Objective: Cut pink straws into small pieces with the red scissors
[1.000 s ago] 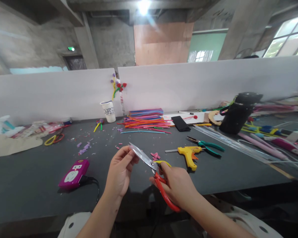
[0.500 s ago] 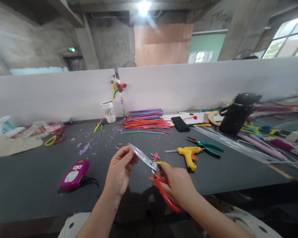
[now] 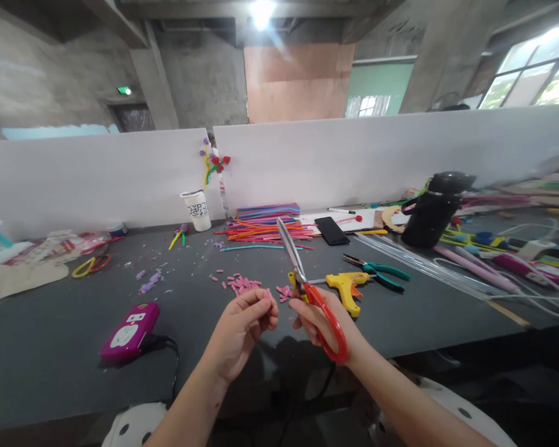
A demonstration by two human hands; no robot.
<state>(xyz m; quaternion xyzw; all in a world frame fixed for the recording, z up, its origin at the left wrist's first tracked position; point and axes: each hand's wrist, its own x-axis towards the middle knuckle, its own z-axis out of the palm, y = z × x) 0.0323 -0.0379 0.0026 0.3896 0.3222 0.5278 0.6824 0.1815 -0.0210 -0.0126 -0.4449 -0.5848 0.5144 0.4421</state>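
My left hand (image 3: 245,329) is closed in a pinch, and a small pink piece of pipe cleaner (image 3: 269,294) shows at its fingertips. My right hand (image 3: 328,320) is wrapped around red-handled scissors (image 3: 290,248), whose blades point up and away from me and look nearly closed. A bit of yellow shows by the scissors' pivot; I cannot tell what it belongs to. Just beyond my left fingers lies a heap of short pink pieces (image 3: 243,284). A smaller pink cluster (image 3: 284,292) rests between the two hands, partly next to the scissors.
To the right lie a yellow glue gun (image 3: 347,288) and green-handled pliers (image 3: 384,271). Further back are a bundle of pipe cleaners (image 3: 265,228), a phone (image 3: 331,230), a paper cup (image 3: 197,211) and a black jug (image 3: 432,211). A purple device (image 3: 131,332) with a cable sits left.
The scissors have moved away from my left fingertips and swung more upright. My left hand has shifted right and lower, uncovering the pink heap. The view has turned slightly.
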